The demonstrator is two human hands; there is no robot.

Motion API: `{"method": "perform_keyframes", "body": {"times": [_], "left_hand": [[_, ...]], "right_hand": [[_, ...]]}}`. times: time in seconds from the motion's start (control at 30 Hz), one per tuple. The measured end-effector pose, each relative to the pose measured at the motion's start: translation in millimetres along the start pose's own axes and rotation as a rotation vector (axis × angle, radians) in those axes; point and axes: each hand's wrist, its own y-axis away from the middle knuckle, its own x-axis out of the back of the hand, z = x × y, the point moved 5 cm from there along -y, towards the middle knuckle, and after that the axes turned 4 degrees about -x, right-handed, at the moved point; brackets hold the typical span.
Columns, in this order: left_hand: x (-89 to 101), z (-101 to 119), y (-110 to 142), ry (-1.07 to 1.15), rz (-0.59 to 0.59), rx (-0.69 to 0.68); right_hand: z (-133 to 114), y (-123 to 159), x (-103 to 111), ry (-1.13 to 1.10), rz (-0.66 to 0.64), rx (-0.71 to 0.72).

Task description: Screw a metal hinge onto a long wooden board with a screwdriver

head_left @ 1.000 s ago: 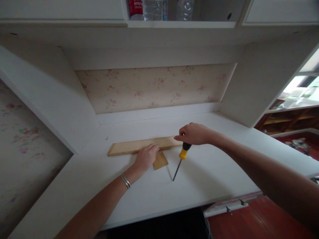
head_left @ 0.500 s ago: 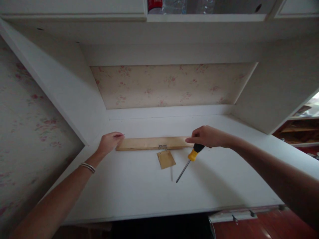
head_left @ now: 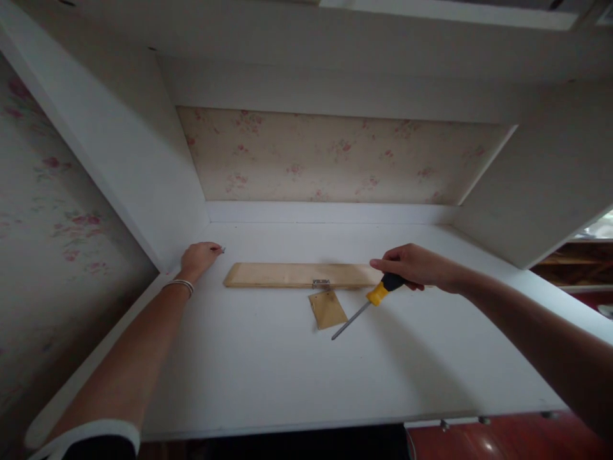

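Note:
My right hand [head_left: 412,266] is closed round the black part of a screwdriver [head_left: 378,292] with a yellow collar. Its shaft slants down and left above the white desktop. Over at the left, my left hand [head_left: 200,257] pinches a small greyish piece [head_left: 221,250] at its fingertips, too small to name. Between the hands lies a long pale wooden strip [head_left: 272,275], its right end partly behind my right hand. On its front edge sits a small metal hinge [head_left: 320,283]. A thin square wooden piece [head_left: 328,310] with small holes lies just in front of the hinge.
The white desktop [head_left: 268,377] sits in a recess with white side panels [head_left: 110,121] and a shelf overhead. Floral wallpaper [head_left: 345,156] shows at the back and left. Below the front edge, reddish flooring [head_left: 498,441] and a dark shape are visible.
My left hand has moved left and back, away from the strip's left end. The screwdriver has tilted flatter in my right hand. The camera view has shifted slightly downward.

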Motion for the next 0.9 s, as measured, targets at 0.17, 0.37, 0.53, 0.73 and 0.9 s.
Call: {"method": "perform_keyframes", "body": {"times": [0.17,0.37,0.53,0.73,0.9], "left_hand": [[-4.1,-3,2,0.034,-0.004,-0.061],[20.8,34,30,0.109,0.124,-0.141],[40.2,125,120,0.233,0.053,-0.576],[28.2,211,220,0.206,-0.223,-0.862],[4.9,246,220,0.188,-0.215,-0.784]], "right_hand": [[14,0,-10,-0.086,-0.028,0.004],[35,-4,-20,-0.418,0.030,0.017],[50,-12,-13,-0.754,0.192,-0.002],[21,-15,8,-1.024,0.381,0.107],[-22,-15,18,-0.956,0.565,0.285]]}}
